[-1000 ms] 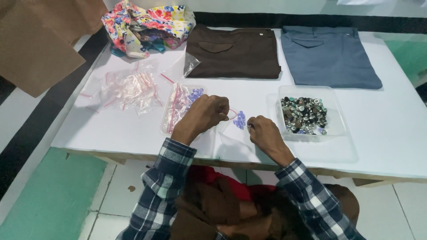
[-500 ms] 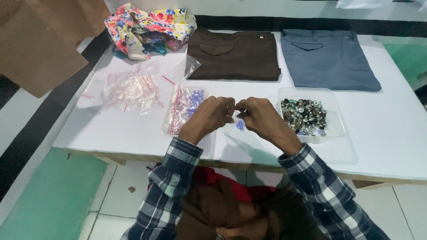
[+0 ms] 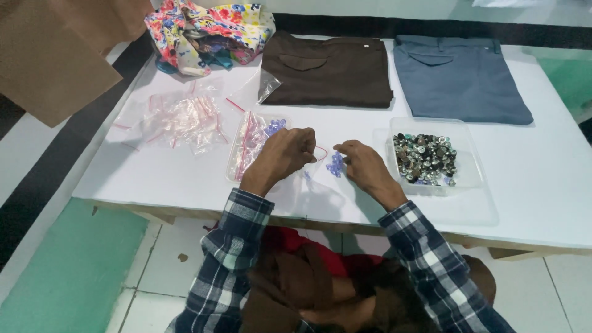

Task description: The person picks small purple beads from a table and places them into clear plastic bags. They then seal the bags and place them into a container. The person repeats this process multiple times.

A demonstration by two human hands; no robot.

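My left hand [image 3: 285, 155] and my right hand [image 3: 365, 165] are close together over the white table [image 3: 542, 185]. Between them they pinch a small clear zip bag [image 3: 333, 165] with a red strip and a few blue buttons inside. The left hand grips the bag's top edge and the right hand holds its other side. Just left of the left hand lies a stack of filled clear bags [image 3: 251, 143] with blue buttons in them. To the right of the right hand stands a clear plastic tray [image 3: 468, 179] full of dark metallic buttons.
A heap of empty clear bags [image 3: 182, 117] lies at the left. Folded brown trousers [image 3: 327, 68], folded blue-grey trousers [image 3: 459, 80] and a floral cloth [image 3: 209, 28] lie along the far side. Brown cardboard [image 3: 55, 61] hangs over the far left corner.
The hands came together at the small bag half a second ago. Now the right hand has drawn slightly to the right, with the bag stretched between them.
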